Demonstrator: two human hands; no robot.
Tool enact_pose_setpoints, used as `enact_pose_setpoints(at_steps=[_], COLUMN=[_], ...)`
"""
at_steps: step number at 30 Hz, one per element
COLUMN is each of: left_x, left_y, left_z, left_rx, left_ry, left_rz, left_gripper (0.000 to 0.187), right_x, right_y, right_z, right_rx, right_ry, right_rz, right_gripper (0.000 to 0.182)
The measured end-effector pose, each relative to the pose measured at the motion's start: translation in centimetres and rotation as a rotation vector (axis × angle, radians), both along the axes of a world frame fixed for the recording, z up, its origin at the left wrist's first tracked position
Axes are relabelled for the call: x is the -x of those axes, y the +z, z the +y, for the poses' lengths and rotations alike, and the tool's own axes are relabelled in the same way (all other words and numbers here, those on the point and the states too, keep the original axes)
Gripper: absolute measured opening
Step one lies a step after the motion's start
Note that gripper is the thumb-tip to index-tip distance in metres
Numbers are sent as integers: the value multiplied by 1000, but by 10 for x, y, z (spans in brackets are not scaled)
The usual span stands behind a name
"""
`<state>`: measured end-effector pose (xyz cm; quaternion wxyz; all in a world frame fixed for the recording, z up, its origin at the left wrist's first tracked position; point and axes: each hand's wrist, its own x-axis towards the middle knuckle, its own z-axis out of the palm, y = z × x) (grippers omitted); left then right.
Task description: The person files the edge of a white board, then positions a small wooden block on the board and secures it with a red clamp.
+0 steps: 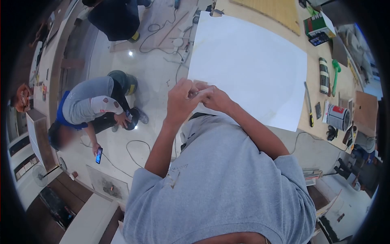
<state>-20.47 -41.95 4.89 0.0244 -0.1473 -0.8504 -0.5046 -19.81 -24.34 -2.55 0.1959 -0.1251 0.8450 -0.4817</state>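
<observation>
My left hand and my right hand meet in front of my body, at the near left edge of a large white sheet. Both have their fingers bent and pressed together, touching each other. A small brownish patch shows just beyond the fingertips. What they pinch, if anything, is hidden by the fingers. The white sheet lies flat on a wooden worktable.
Along the table's right side lie a green hammer, a dark roll, a yellow-handled saw, a paint can and a green box. To the left, a person crouches with a phone. Cables trail across the floor.
</observation>
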Motion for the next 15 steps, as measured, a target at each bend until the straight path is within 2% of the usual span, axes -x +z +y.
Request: enact_pose_setpoints(at_steps=[1, 5, 7, 10, 12, 15], left_x=[-2, -9, -1, 7, 0, -19], left_y=[-2, 11, 28, 25, 3, 6], left_z=[3, 16, 17, 4, -12, -16], left_rx=[72, 16, 22, -365, -698, -1213], left_ry=[55, 228, 270, 297, 266, 261], left_rz=[131, -110, -220, -618, -731, -928], left_gripper=[38, 21, 21, 34, 37, 40], right_x=[0, -3, 0, 1, 0, 3], right_y=[-1, 22, 39, 39, 33, 28], right_z=[-1, -2, -3, -4, -3, -2], right_rx=[-3, -110, -107, -76, -50, -25], right_ry=[7, -29, -16, -7, -13, -29], right_rz=[21, -21, -95, -91, -58, -18], right_gripper=[31, 30, 29, 29, 29, 29])
